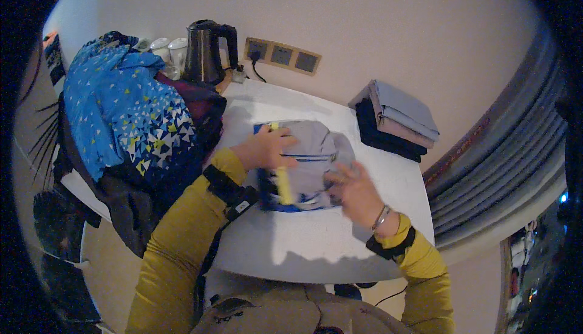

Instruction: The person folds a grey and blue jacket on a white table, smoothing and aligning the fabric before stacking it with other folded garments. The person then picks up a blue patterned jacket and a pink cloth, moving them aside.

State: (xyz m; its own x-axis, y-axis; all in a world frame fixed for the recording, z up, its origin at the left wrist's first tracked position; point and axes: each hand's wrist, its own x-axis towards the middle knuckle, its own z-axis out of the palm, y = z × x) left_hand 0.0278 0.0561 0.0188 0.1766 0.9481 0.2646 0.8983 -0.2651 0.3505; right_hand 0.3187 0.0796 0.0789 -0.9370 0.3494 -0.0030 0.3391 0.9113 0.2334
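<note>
A grey garment (312,136) with yellow and blue trim lies partly folded on the white table (314,238) before me. My left hand (272,147) rests on its left part, palm down with the fingers apart. At the garment's right edge, the curled fingers of my right hand (357,193) grip the cloth; that hand is slightly blurred. Left of my left forearm is a heap of clothes, with a blue patterned garment (132,106) on top and dark cloth (136,211) below.
A stack of folded clothes (396,120) sits at the table's back right. An electric kettle (202,54) and white lidded cups (177,51) stand behind the heap. Wall sockets (282,55) hold a plugged-in cord. A grey curtain (496,170) hangs close to the table's right side.
</note>
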